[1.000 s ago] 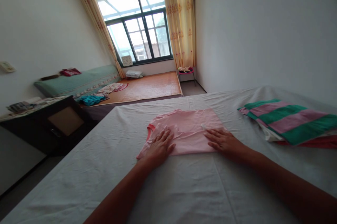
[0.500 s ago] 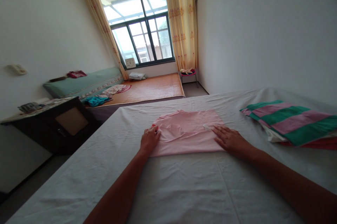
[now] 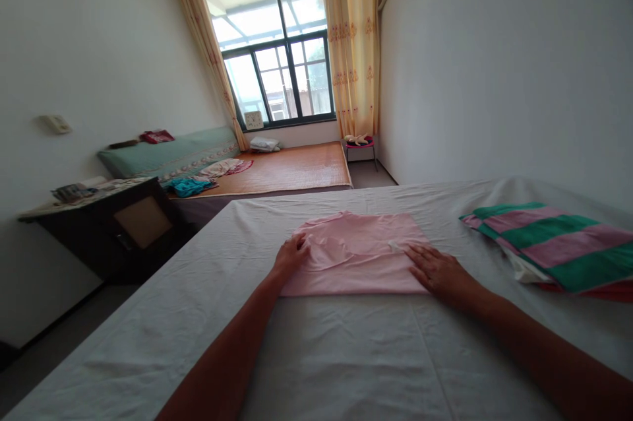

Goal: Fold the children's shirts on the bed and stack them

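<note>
Shirt: lies near the sheet's far edge, long axis left to right.
Left hand: fingers curled at shirt's left edge; pinch unclear.
Right hand: fingers flat, slightly spread, at right edge.

Pale pink garment, green-and-mauve striped cloth (broad bands), whitish sheet.

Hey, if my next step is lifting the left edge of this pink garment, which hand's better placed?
Probably your left hand: its fingers curl at that edge of the pink garment. Your right hand lies flatter at the opposite edge.
</note>
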`<state>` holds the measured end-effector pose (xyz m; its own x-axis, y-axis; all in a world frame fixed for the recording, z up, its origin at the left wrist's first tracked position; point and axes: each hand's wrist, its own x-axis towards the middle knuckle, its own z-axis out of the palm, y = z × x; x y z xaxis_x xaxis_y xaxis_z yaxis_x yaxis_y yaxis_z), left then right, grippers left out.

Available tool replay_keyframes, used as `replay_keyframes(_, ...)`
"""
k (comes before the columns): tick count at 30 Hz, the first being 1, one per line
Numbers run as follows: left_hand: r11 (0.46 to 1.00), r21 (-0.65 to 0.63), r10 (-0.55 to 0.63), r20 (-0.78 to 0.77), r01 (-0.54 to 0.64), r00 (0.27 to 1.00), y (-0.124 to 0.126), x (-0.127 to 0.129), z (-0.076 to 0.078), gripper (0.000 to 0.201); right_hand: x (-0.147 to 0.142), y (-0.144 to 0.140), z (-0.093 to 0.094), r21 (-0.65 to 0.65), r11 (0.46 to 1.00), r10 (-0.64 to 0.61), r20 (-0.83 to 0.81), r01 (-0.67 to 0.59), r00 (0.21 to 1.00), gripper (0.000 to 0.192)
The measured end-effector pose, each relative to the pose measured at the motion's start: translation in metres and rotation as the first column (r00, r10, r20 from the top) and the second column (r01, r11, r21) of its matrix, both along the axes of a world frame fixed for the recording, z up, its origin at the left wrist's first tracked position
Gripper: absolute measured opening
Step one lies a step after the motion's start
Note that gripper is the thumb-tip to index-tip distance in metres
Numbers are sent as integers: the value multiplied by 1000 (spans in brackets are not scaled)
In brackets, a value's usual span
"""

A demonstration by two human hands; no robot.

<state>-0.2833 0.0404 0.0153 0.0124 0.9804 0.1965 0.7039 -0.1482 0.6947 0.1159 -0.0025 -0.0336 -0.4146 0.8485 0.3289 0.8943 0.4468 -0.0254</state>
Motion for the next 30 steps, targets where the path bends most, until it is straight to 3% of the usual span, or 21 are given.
replay_keyframes(3, 998, 8, -60, 69, 59, 996, 0, 4, 6, 46, 0, 1, -1, 10, 1000, 2, 3, -2, 1000, 51)
replay_keyframes(9, 976, 52, -212, 10, 211, 977, -7, -1, 19, 30, 1, 3, -4, 21, 1000, 1, 8, -1, 1000, 50)
replay_keyframes(12, 960, 48, -280, 55, 277, 959, -11, -6, 19, 33, 1, 3, -4, 29, 999, 13, 6, -13, 1000, 50)
replay_keyframes(18, 832, 116, -546, -5, 543, 838, -20, -15, 15, 28, 2, 4, -5, 43, 999, 25, 4, -25, 1000, 49)
replay_keyframes(23, 827, 191, -529, -57, 530, 847, -23, -19, 14, 28, 2, 4, -5, 51, 998, 33, 7, -33, 999, 49)
replay_keyframes(30, 852, 133, -495, -103, 505, 863, -28, -20, 12, 29, 1, 2, -7, 47, 999, -9, 13, 8, 1000, 48)
